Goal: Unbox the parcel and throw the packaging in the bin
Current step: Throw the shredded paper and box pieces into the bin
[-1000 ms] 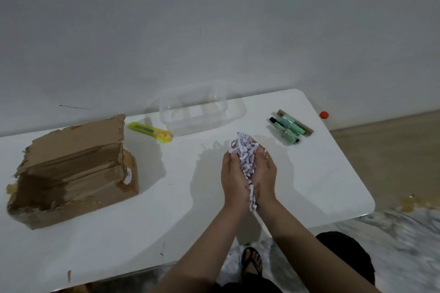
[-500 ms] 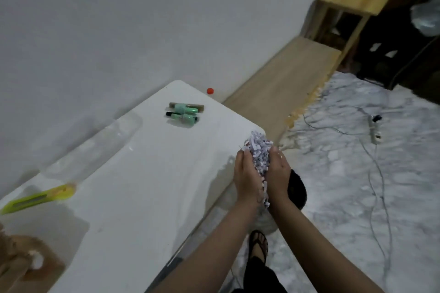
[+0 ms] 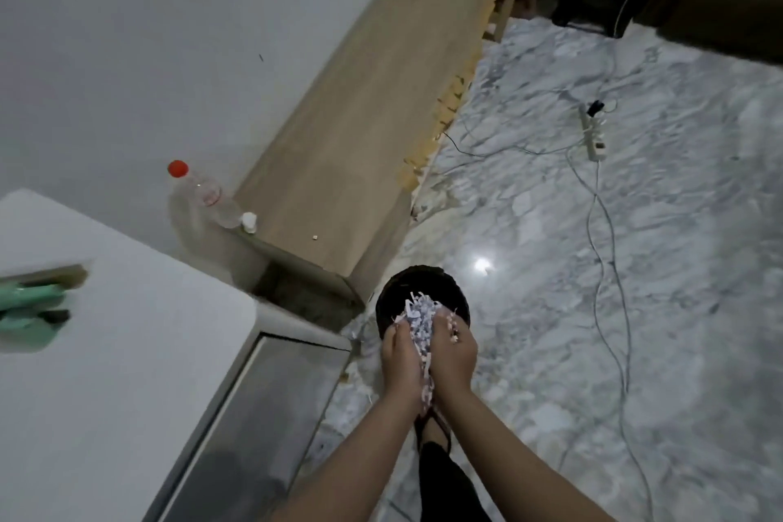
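A bundle of white shredded paper filling (image 3: pixel 420 324) is cupped between both palms. My left hand (image 3: pixel 400 358) presses it from the left and my right hand (image 3: pixel 452 354) from the right. The hands hover just above the near rim of a round black bin (image 3: pixel 417 284) that stands on the marble floor beside the table's corner. Some strands hang down between my wrists. The green items (image 3: pixel 29 305) from the parcel lie blurred on the white table (image 3: pixel 127 352) at the left edge. The cardboard box is out of view.
A low wooden bench (image 3: pixel 360 131) runs along the wall behind the bin, with a clear red-capped bottle (image 3: pixel 199 199) at its near end. A white power strip (image 3: pixel 593 136) and cables trail across the floor to the right. My sandalled foot (image 3: pixel 432 424) is below the hands.
The view swung right and down, away from the table. Both hands carried the shredded paper off the table's edge to just above the black bin.
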`<state>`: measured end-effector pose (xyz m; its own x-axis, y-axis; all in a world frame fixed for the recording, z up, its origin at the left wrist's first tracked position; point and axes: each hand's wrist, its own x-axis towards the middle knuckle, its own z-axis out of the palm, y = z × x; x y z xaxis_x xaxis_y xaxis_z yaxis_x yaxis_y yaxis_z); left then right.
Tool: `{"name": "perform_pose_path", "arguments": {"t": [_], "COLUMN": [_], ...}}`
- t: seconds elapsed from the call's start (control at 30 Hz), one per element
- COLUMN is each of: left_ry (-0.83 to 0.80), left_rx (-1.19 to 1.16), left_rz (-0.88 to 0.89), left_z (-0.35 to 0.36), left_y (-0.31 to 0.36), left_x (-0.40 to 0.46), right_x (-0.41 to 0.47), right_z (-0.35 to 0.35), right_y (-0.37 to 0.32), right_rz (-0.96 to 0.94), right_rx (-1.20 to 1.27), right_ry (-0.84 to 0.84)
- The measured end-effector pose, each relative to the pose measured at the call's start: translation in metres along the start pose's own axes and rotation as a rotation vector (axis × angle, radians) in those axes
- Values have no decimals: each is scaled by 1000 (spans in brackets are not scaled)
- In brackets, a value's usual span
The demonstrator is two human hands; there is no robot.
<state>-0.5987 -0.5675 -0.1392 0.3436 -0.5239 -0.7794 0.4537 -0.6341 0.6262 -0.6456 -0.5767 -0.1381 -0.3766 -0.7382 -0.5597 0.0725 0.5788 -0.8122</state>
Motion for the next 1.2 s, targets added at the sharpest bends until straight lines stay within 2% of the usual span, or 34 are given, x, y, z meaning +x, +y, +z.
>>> {"name": "perform_pose_path", "arguments": {"t": [0.1, 0.27, 0.43, 0.63, 0.77, 0.9, 1.07, 1.2], "left_ry": [-12, -83, -68, -77, -90, -7, 78, 251], "left_rx": [-50, -213, -18, 142, 167, 154, 141, 115], "left_rz": [-155, -383, -306, -280, -155, 27, 381, 589], "left_z": [17, 34, 47, 30, 12, -13, -66, -145], "left_y": [-12, -4, 13, 12, 11, 15, 20, 1], "left_x": [51, 107, 106, 83, 49, 4, -70, -123], "right_x": [51, 123, 157, 139, 103, 55, -31, -122], "right_z": [7, 11, -2, -7, -4, 0, 3, 14], "right_y": [23, 34, 32, 17, 0, -17, -35, -31], "right_rz": [100, 254, 257, 255, 210, 123, -129, -350], "right_rx": [-51, -186, -248, -219, -210, -166, -119, -82], "right_ry": [-29, -226, -273, -235, -222, -258, -334, -400]}}
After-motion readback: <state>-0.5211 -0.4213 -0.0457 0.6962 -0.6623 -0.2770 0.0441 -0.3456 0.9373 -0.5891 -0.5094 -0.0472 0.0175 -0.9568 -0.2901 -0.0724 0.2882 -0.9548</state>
